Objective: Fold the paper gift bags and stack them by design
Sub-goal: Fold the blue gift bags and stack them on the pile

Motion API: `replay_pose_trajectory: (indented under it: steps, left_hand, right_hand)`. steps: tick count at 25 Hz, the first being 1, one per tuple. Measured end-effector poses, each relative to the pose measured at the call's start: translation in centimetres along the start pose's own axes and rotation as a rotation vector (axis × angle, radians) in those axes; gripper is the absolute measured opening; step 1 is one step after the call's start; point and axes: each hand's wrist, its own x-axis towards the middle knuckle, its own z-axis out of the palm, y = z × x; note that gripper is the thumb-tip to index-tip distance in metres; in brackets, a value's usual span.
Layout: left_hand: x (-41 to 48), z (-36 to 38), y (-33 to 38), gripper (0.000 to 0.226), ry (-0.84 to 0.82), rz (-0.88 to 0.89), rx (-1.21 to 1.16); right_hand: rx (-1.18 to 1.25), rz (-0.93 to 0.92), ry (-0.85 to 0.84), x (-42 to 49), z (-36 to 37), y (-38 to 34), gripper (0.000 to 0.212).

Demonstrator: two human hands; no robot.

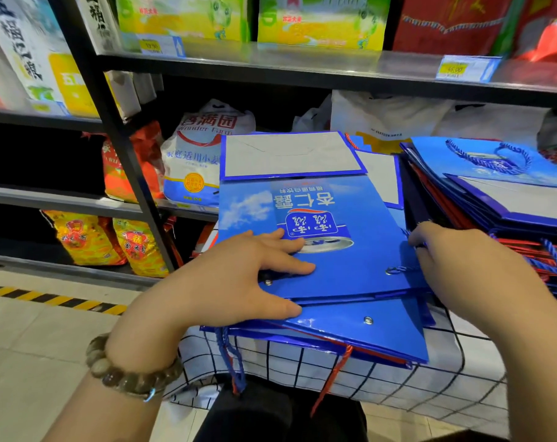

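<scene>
- My left grip (239,282) lies flat, fingers straight, pressing the bag (363,215) beneath it.
- My right grip (462,266) curls round the bag's right edge.

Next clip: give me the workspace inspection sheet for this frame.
Surface: grid-patterned cloth, mostly covered by bags.
Job's things: blue gift bag flattened atop a pile; second bag stack at right.
Clutter: nothing seen.
Hands: left hand pressing flat on the blue gift bag; right hand curled at its right edge, grip hidden.
Cables: nothing seen; only rope handles.
Surroundings: shop shelves holding sacks.
</scene>
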Motion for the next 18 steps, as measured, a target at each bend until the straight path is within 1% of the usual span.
replay_pose_trajectory:
  steps: [1, 2, 4, 6, 8, 10, 11, 12, 14, 15, 16, 17, 18]
  left_hand:
    - [-0.1, -0.1, 0.0, 0.049, 0.0, -0.003, -0.025]
    - [-0.1, -0.2, -0.1, 0.049, 0.001, -0.007, -0.049]
    - [-0.2, -0.2, -0.1, 0.051, 0.009, -0.008, -0.062]
    - [-0.2, 0.0, 0.2, 0.05, 0.009, 0.003, -0.026]
    - [0.0, 0.0, 0.5, 0.047, 0.018, 0.01, -0.038]
    - [0.1, -0.2, 0.8, 0.043, 0.021, 0.007, -0.076]
    - [0.2, -0.4, 1.0, 0.041, 0.017, 0.004, -0.072]
    - [0.3, -0.5, 1.1, 0.04, 0.03, -0.007, -0.058]
    - [0.9, -0.9, 1.4, 0.047, 0.112, -0.051, -0.068]
    - [1.3, -1.0, 1.4, 0.053, 0.156, -0.059, -0.093]
    - [1.7, -1.1, 1.4, 0.058, 0.172, -0.053, -0.113]
    - [2.1, -1.1, 1.7, 0.057, 0.152, -0.032, -0.146]
    - [2.5, -1.1, 2.1, 0.047, 0.117, 0.002, -0.199]
  right_hand:
    - [0.021, 0.015, 0.017, -0.2, 0.0, 0.0, 0.017]
    - [0.048, 0.045, 0.058, -0.3, -0.1, -0.2, 0.015]
    - [0.103, 0.117, 0.226, -0.7, -0.3, -0.4, 0.019]
    - [0.223, 0.1, 0.401, -0.9, -1.0, -0.6, 0.02]
    - [0.455, -0.048, 0.492, -0.6, -1.5, -1.1, 0.019]
    - [0.694, -0.239, 0.525, -0.1, -1.1, -2.0, 0.016]
    - [0.871, -0.305, 0.506, 0.1, -0.8, -2.7, 0.013]
    - [1.096, -0.347, 0.448, 0.3, -0.4, -3.4, 0.01]
    - [1.513, -0.395, 0.27, 0.5, -0.1, -4.2, 0.007]
    - [1.663, -0.423, 0.174, 0.5, -0.1, -4.4, 0.007]
    - [1.778, -0.461, 0.085, 0.5, -0.2, -4.5, 0.008]
    - [1.854, -0.503, 0.004, 0.5, -0.5, -4.7, 0.011]
    - [1.888, -0.541, -0.062, 0.6, -0.7, -4.9, 0.012]
